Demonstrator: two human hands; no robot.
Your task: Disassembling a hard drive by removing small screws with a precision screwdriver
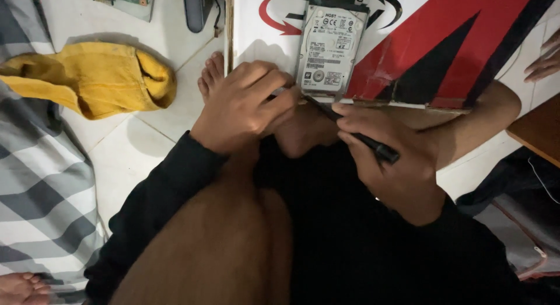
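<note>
hard drive [330, 48]: silver, flat, label side up, lying on red-and-white board | screwdriver [353, 133]: black, slim, slanted, tip at drive's lower left corner

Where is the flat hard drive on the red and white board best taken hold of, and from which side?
Probably by its two long side edges, from above. The hard drive lies flat, label up, on the board, so only the thin edges offer a grip. The near corner is taken by the left hand and the tool held in the right hand; the far end is freer.

A white tiled floor [146, 136] is seen, on which a red, white and black board [443, 42], a yellow cloth [93, 74] and a striped fabric [41, 182] are laid.
</note>
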